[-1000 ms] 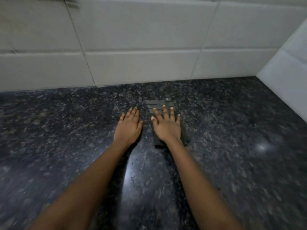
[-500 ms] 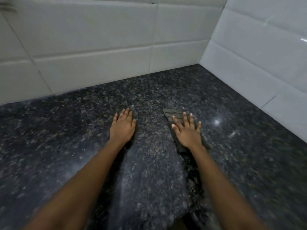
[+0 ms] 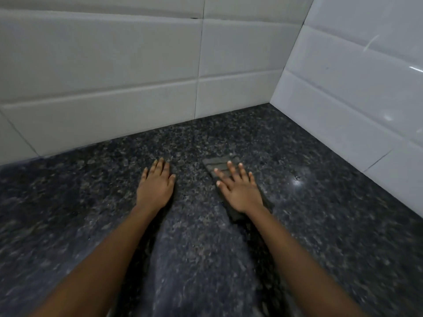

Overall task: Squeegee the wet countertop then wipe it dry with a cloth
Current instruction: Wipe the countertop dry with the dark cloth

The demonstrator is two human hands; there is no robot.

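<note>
A dark speckled granite countertop (image 3: pixel 325 229) fills the lower view, with a glossy highlight near the right wall. A folded dark grey cloth (image 3: pixel 216 165) lies flat on it. My right hand (image 3: pixel 240 193) presses palm-down on the cloth with fingers spread; the cloth's far end and a strip by my wrist stick out. My left hand (image 3: pixel 155 186) rests flat on the bare stone to the left of the cloth, a hand's width away, holding nothing. No squeegee is in view.
White tiled back wall (image 3: pixel 114 88) meets the counter just beyond my fingertips. A second white tiled wall (image 3: pixel 357 104) closes the right side, forming a corner at the back right. The counter runs on to the left and towards me.
My right hand has slid the cloth to the right, away from my left hand. The view has swung right, bringing the corner and right wall into sight. My left hand stays flat.
</note>
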